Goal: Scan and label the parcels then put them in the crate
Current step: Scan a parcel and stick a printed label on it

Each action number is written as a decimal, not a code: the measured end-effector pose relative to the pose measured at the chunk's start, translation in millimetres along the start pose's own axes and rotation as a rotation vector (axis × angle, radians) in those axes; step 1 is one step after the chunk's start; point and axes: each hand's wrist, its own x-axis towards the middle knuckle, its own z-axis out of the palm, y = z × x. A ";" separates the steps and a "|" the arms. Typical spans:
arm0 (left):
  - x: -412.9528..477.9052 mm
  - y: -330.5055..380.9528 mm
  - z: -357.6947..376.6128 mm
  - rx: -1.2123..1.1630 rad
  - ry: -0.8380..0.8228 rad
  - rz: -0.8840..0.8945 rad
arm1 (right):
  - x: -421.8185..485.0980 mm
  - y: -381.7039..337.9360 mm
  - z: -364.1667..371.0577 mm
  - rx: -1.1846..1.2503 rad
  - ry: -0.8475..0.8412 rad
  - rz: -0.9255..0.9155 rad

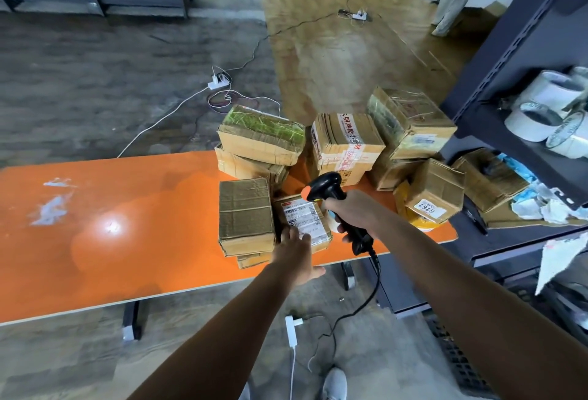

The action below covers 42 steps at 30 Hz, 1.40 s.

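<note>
Orange flat-topped work table (127, 208): carries all parcels at its right end. Its left stretch lies open, and that is the only free room for sliding a box. On the right, a dark metal shelving unit (525, 49) closes in.

Heap of brown taped cardboard parcels (346, 145): stacked behind and to the right of the working spot.

Small brown cardboard parcel with a white barcode label (304, 219): lies label-up at the table's front edge, directly ahead of both hands and just beside a plain taped brown box (246, 215) on its left. Its long axis appears to run away from the person, slightly skewed.

Left hand (294, 250): nearer to the parcel, with fingers laid flat on the label's near end and thumb spread clear beyond the table edge.

Right hand (353, 212): clenched round the handle of a black corded handheld scanner (331, 189), whose head is aimed left and down at the label.

Judgement: scan in hand. The front edge leaves little margin for a pull. No crate in view.
</note>
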 end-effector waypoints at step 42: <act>59.4 28.5 3.8 0.142 0.222 -0.084 | 112.5 87.8 -16.0 -0.662 0.440 0.039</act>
